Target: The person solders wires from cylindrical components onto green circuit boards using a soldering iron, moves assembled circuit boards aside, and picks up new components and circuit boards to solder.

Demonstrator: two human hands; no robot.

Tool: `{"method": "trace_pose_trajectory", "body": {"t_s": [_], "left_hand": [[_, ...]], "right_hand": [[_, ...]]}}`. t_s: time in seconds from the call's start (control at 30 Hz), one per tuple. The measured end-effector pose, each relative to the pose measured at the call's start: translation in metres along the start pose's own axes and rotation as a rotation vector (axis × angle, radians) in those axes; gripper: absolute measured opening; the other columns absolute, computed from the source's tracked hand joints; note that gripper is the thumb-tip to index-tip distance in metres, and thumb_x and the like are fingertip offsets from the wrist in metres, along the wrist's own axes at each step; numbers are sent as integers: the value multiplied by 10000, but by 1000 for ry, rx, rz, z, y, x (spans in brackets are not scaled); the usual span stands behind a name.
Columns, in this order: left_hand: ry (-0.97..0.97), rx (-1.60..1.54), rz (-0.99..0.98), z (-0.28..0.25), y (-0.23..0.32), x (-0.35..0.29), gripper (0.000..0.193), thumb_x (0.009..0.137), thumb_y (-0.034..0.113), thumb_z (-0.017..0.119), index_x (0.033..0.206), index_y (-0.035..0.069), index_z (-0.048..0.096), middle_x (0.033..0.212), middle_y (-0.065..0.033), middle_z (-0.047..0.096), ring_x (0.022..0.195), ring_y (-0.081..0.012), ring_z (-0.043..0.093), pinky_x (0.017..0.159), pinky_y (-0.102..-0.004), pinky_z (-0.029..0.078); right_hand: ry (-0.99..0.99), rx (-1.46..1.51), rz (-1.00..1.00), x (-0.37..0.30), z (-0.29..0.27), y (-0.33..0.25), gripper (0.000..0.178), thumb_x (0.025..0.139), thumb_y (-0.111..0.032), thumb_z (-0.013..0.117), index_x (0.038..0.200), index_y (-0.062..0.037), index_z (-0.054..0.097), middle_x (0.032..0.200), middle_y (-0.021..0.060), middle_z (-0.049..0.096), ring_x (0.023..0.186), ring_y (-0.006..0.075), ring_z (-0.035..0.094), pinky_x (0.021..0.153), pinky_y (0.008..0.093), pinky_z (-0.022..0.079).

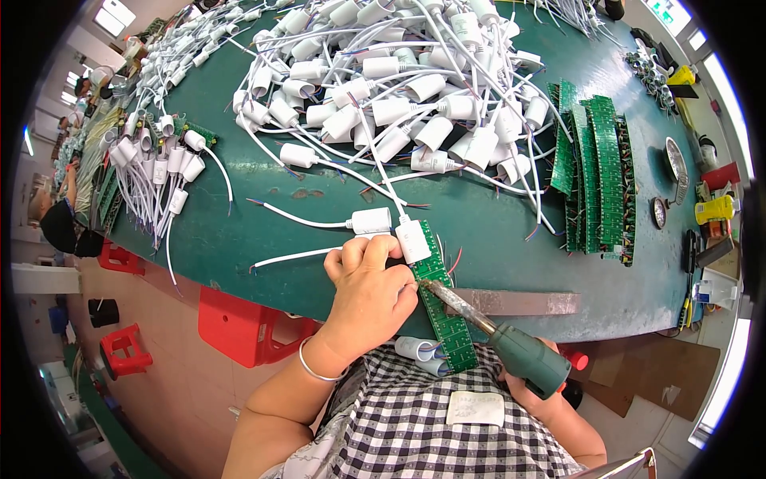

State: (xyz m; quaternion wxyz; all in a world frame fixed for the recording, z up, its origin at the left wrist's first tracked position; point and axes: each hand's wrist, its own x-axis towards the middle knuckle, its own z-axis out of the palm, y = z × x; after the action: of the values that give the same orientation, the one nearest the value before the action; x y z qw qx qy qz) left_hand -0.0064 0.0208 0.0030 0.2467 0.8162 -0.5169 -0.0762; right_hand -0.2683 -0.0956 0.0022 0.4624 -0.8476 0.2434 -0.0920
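In the head view, the left hand (369, 291) is at the left edge of a narrow green circuit board strip (451, 327), its fingers curled and drawn together; just what the fingertips pinch is hidden, so I cannot tell. The right hand (531, 393) is closed around the dark green handle of a soldering iron (527, 358), partly hidden behind it. The iron's metal shaft slants left and away from the person, its tip at the strip — just beside the left hand's fingertips.

The strip runs from the table's near edge toward the person, its near end over a black-and-white checked apron (391, 415). A white lamp cap (412, 241) with a cord sits at its far end, and pale caps (421, 350) lie beside its near part. A brown-grey metal bar (527, 302) lies to the right, partly behind the iron's shaft.

Just beyond the left hand is another corded cap (371, 221), lying on its side on the green table (295, 211). Farther off is a large heap of white corded caps (399, 96); a smaller bunch (155, 164) lies to the left. A row of green boards (598, 172) stands on the right — well apart from the hands. Red stools (239, 323) stand on the floor to the left.
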Motion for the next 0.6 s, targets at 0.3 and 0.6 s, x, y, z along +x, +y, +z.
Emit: {"method": "trace_pose_trajectory", "body": {"t_s": [0.3, 0.6], "left_hand": [[9, 3, -15, 1, -1, 1, 67, 708, 169, 659, 699, 103, 666, 1050, -4, 493, 1043, -248, 378, 877, -466, 236], [-11, -3, -14, -3, 0, 2, 57, 698, 159, 670, 692, 103, 661, 1056, -6, 490, 1042, -247, 377, 879, -462, 237]], "right_hand": [[11, -75, -74, 2, -2, -3, 283, 682, -60, 686, 963, -86, 685, 996, 105, 654, 897, 288, 612, 791, 358, 500], [23, 29, 17, -2, 0, 2, 266, 681, -39, 670, 945, -65, 685, 946, 99, 666, 893, 293, 616, 781, 370, 502]]}}
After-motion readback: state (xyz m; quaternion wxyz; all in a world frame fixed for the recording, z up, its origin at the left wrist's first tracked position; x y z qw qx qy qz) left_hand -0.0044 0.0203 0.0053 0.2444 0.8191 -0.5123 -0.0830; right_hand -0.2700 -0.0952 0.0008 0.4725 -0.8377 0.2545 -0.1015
